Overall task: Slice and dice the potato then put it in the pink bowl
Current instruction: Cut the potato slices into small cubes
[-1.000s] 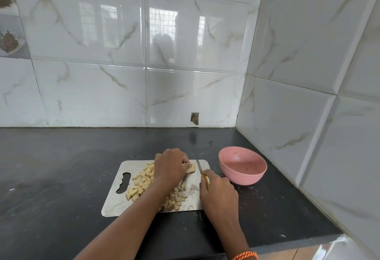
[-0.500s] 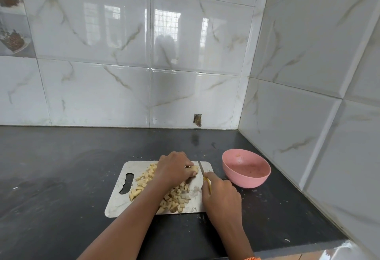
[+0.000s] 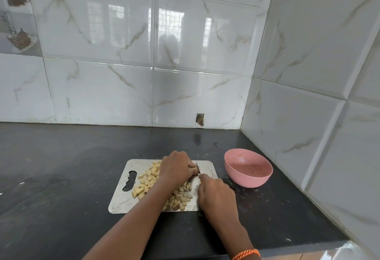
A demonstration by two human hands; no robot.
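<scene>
Gripping the knife (image 3: 197, 168), your right hand (image 3: 218, 195) sets its blade beside your left hand (image 3: 176, 169), whose curled fingers hold the last potato piece. Diced potato (image 3: 152, 179) lies on the cutting board (image 3: 123, 204); the pink bowl (image 3: 248, 170) stands just right of it on the worktop (image 3: 61, 167).

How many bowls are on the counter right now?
1. The pink bowl sits on the dark counter, right of the cutting board, near the corner walls. No other bowl shows.

Bare dark counter (image 3: 61, 167) left of the board (image 3: 123, 202); pink bowl (image 3: 248, 170) and tiled wall (image 3: 308, 115) probably crowding the right.
</scene>
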